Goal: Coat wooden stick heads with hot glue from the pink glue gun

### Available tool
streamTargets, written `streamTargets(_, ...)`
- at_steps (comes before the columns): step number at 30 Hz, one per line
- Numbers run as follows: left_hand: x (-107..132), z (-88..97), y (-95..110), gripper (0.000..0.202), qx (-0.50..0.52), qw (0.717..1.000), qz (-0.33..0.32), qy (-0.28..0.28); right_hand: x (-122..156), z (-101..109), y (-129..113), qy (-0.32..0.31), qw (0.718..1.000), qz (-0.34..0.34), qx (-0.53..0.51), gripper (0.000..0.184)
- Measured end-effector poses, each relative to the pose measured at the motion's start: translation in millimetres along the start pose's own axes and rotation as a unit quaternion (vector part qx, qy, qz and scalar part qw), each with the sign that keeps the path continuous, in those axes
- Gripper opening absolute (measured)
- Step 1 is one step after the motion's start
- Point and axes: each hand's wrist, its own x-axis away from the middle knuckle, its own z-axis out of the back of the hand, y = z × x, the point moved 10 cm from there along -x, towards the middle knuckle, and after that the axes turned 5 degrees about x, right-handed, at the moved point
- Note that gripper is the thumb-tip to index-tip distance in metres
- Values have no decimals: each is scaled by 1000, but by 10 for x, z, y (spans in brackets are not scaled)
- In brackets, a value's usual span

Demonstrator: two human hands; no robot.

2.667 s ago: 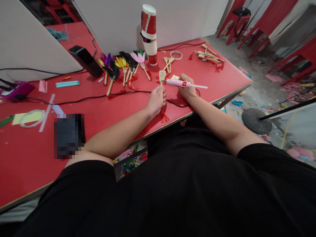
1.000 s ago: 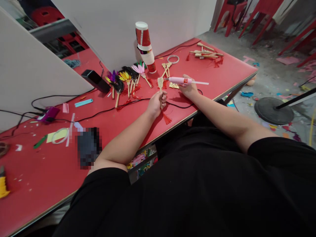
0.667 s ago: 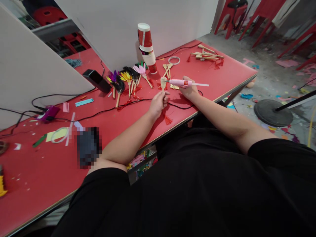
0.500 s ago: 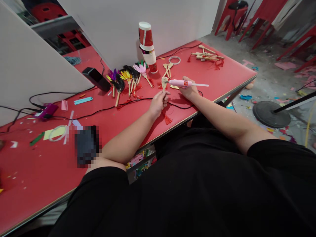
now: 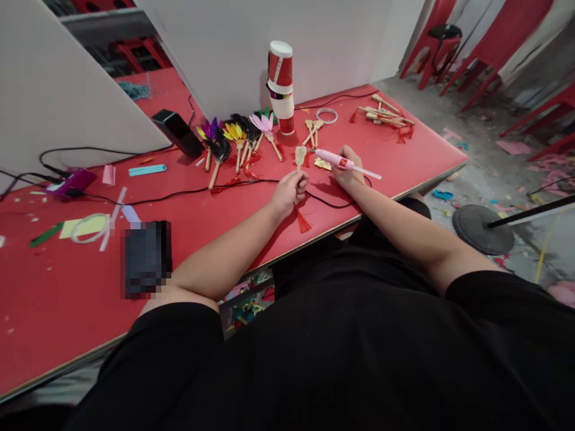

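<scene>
One pale stick sits in the left hand — fingers curled round its shaft, broad head rising above the fist, red tassel showing below. The right hand grips a pink glue gun — nozzle near the stick's head — above the red bench.

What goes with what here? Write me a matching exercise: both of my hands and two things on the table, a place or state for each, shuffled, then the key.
Column one
1. Left hand
2. Right hand
3. Paper cups
4. Pile of tasselled sticks

Column two
A. Lying toward the right end of the red table
B. Closed around the pink glue gun
C. Stacked in a tower near the wall
D. Closed around a flat-headed stick

Pairs: 1-D, 2-B, 3-C, 4-A
</scene>
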Motion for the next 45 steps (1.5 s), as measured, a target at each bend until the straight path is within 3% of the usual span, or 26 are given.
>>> streamTargets(6,-26,55,-41,31,34,999,18,15,5,-2,-36,-24,999,-33,-24,47)
streamTargets(11,39,33,-47,28,5,1000,9,-3,-144,-46,-3,-118,984,-101,-82,35)
streamTargets(14,60,22,-64,31,-13,1000,0,-17,-356,-45,82,-191,961,-142,-144,34)
streamTargets(18,49,49,-78,38,-11,1000,-16,-17,-513,-66,190,-272,934,-129,-189,40)
streamTargets(24,53,131,-74,38,-11,999,-16,32,-338,-91,378,-322,906,-122,-247,48)
streamTargets(29,40,-113,-124,42,-38,997,-35,53,-313,92,333,-368,900,-117,-201,49)
streamTargets(33,-16,-412,-327,55,-5,999,-18,42,-322,426,203,-341,925,-78,-151,45)
streamTargets(36,3,-526,-383,62,-14,1000,-23,13,-192,580,192,-345,922,-94,-152,41)
streamTargets(39,65,-542,-387,64,-40,999,-6,-21,4,572,285,-363,906,-143,-166,46)
streamTargets(45,183,-530,-380,62,-79,994,53,-44,220,276,383,-370,878,-177,-249,61)
